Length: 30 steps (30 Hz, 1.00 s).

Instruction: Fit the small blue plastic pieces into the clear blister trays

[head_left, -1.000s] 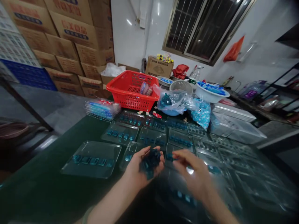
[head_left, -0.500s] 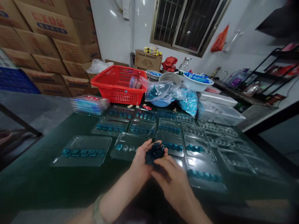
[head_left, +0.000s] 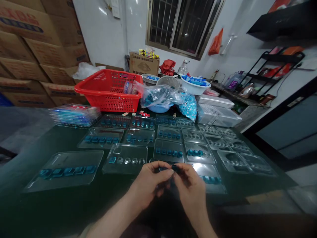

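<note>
My left hand (head_left: pixel 148 186) is cupped and closed around a handful of small dark blue pieces (head_left: pixel 163 169). My right hand (head_left: pixel 189 188) meets it from the right, its fingertips pinching one of those pieces (head_left: pixel 175 168). Both hands hover over the near edge of a dark green table (head_left: pixel 37 205). Just beyond them lies a clear plastic blister tray (head_left: pixel 125 158) with one blue piece in its left pocket. Several more such trays (head_left: pixel 168 150), most with rows of blue pieces, spread across the table.
A red basket (head_left: pixel 107 89) stands at the back left beside a stack of packed trays (head_left: pixel 74 115). Bags of blue pieces (head_left: pixel 160 96), bowls (head_left: pixel 195 86) and clear lidded boxes (head_left: pixel 218 110) line the back. Cardboard boxes (head_left: pixel 37 49) are stacked at left, a shelf at right.
The view has swung right and down. My right hand came in from the trays to my left hand and now pinches a piece there. My left hand has closed more around its handful.
</note>
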Motion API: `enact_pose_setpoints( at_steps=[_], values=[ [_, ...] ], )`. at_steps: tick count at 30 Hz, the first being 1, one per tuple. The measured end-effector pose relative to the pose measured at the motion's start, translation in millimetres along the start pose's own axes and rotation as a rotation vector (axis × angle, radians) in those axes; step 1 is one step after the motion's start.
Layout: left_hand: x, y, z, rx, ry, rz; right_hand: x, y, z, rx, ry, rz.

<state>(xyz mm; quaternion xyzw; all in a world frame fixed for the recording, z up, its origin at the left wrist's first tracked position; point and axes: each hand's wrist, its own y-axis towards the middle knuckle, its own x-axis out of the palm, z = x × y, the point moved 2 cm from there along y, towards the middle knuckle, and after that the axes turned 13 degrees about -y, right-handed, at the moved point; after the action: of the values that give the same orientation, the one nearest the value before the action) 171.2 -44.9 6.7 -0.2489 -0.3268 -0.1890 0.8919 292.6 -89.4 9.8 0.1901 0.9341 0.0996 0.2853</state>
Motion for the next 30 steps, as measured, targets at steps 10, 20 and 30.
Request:
enact_pose_setpoints(
  at_steps=[10,20,30],
  values=[
    [-5.9,6.8,-5.5,0.160,0.270,0.038,-10.3,3.3,-3.2,-0.084,-0.004,-0.169],
    [-4.7,5.0,-3.7,0.211,0.442,0.101,-1.6,4.4,12.7,0.236,0.200,-0.197],
    [8.1,-2.4,9.4,0.268,0.721,-0.041,-6.3,-7.7,1.1,-0.100,-0.050,0.038]
  ],
)
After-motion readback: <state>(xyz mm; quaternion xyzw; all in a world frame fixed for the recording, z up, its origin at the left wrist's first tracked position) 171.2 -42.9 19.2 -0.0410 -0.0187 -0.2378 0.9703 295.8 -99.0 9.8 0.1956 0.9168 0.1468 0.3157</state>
